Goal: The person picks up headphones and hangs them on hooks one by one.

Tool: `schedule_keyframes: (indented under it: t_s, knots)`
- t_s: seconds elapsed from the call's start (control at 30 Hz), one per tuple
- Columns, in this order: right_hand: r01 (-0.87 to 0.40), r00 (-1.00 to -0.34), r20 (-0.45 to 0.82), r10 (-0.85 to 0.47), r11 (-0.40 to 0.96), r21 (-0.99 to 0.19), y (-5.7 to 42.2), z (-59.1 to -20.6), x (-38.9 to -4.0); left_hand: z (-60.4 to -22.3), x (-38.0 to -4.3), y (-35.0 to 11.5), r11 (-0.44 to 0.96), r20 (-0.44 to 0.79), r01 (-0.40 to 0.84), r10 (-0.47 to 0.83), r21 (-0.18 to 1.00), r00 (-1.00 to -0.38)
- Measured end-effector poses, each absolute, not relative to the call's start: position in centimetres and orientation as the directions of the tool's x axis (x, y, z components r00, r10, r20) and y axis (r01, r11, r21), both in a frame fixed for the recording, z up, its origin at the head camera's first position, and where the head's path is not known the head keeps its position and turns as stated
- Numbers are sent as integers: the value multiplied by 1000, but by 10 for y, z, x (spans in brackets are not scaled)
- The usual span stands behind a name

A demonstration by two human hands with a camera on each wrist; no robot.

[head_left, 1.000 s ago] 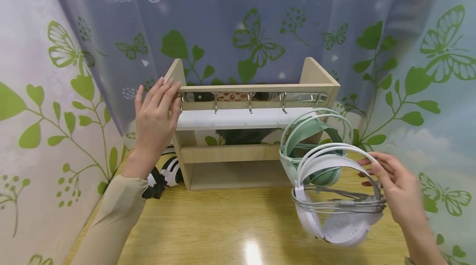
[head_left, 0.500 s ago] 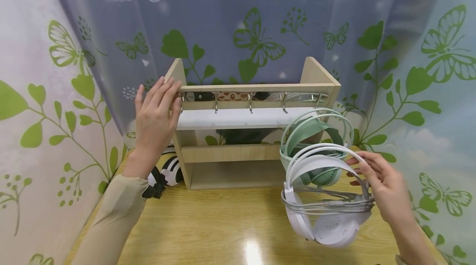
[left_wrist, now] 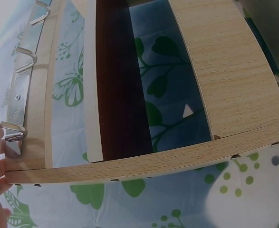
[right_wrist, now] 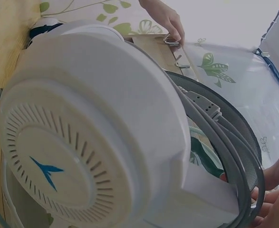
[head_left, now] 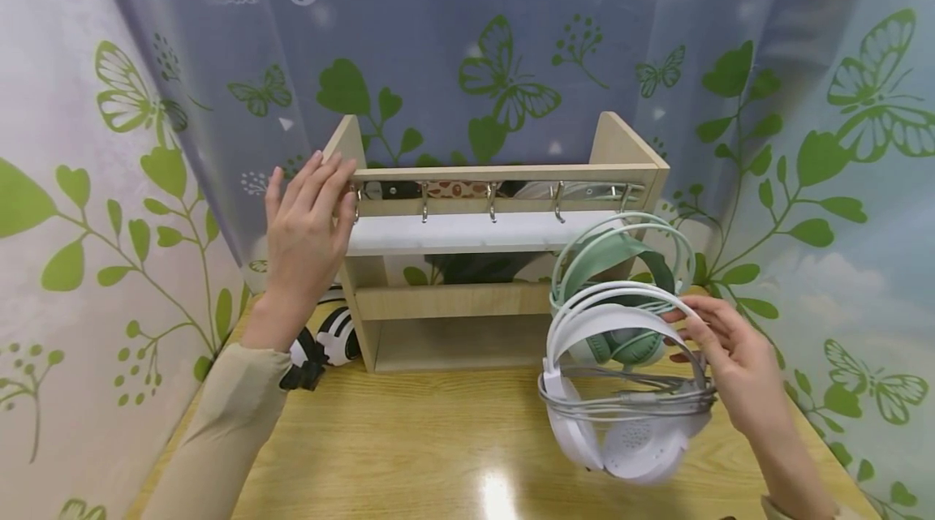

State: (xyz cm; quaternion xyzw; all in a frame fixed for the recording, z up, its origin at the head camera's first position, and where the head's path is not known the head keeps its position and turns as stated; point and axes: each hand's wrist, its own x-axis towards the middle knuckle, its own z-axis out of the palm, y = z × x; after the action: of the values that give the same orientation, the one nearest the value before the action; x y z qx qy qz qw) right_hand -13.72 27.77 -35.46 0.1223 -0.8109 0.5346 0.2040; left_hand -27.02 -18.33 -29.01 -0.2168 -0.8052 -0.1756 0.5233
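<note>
White headphones [head_left: 635,440], with a grey cable coiled round them, are held up by my right hand [head_left: 745,370]. Its thumb and fingers pinch the right side of the headband. In the right wrist view, one ear cup [right_wrist: 129,109] with a blue mark fills much of the picture, and my fingers [right_wrist: 272,209] show at lower right. Just behind, green headphones [head_left: 634,348] hang at the right end of the row of hooks [head_left: 492,208]. My left hand [head_left: 303,240] rests with extended fingers on the upper left corner of the wooden rack [head_left: 453,302].
A white shelf [head_left: 453,234] runs across the rack beneath the metal hooks. Black-and-white headphones [head_left: 339,336] lie at the rack's left foot, partly behind my left forearm. The rack stands on a wood-grain table [head_left: 409,439], with butterfly-patterned curtains [head_left: 438,58] around it.
My right hand has moved left with the white headphones, so they now hang further left in front of the green pair. My left hand has stayed on the rack.
</note>
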Motion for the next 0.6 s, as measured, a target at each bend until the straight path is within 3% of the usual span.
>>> schedule_keyframes:
  t_s: [0.6]
  knots:
    - [-473, -865, 500, -29, 377, -796, 247, -354, -147, -290, -270, -183, 842, 921, 536, 166, 54, -353]
